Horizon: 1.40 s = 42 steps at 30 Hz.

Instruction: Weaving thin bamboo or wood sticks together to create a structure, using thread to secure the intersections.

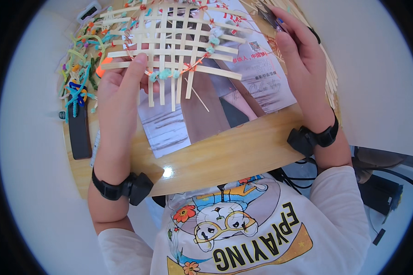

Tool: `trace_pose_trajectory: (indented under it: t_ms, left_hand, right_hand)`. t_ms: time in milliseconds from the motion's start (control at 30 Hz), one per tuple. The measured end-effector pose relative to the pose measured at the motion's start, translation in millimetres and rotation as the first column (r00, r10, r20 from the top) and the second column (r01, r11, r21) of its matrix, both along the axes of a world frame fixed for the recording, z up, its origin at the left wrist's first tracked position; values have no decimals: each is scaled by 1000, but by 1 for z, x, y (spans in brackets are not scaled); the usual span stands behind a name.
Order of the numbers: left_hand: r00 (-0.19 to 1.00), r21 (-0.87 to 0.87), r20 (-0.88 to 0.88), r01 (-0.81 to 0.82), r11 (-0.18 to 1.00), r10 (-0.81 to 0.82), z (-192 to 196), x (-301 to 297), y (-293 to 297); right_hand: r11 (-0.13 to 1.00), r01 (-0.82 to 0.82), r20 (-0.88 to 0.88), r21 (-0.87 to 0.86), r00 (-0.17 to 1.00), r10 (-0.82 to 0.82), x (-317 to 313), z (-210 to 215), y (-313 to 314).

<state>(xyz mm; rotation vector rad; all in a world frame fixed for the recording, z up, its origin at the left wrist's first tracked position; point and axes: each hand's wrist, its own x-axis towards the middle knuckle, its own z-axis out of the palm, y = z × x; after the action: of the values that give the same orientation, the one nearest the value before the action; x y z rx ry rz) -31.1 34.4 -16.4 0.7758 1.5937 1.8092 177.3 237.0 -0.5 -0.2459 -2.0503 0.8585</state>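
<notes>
My left hand [126,85] is closed on the near left edge of a woven lattice [172,46] of pale flat strips, thumb on top and fingers underneath. A ring of thin orange-red twisted cord with fluffy turquoise and grey tufts [163,74] is fastened around the weave. The lattice is raised over a printed sheet [261,91]. At the upper right, my right hand [307,55] is closed around scissors [271,20], their dark blades pointing up and left. The scissors are apart from the near part of the lattice. My palm and fingers partly hide their handles.
Colourful pipe cleaners [80,68] lie heaped at the table's left, beside a dark oblong case [79,130]. Pale loose strips [330,87] lie along the right edge. One thin sliver [198,96] rests on the sheet. The wooden table's [225,156] near edge curves before me.
</notes>
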Motion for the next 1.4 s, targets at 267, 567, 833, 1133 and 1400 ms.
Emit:
trace_pose_trajectory:
  t_ms: [267,567,833,1133,1400]
  left_hand:
    - [1000,28,-13,11,1000,-10,-5,-11,0]
    - [995,-16,88,41,999,-39,-5,-10,0]
    - [1000,45,-19,-23,999,24,-5,1,1]
    - [991,29,-134,-7,1000,10,-9,1,-2]
    - [976,-125,-214,20,992,-47,-7,3,-5]
  right_hand:
    - [995,25,518,101,852,-74,-4,-27,11]
    - [984,20,224,-175,974,21,-2,-14,-5]
    - [998,36,267,-54,964,-21,-4,-22,4]
    - [998,-34,456,51,890,7,-5,-28,8]
    - [698,-332,34,-635,890,454,-4,-13,-2]
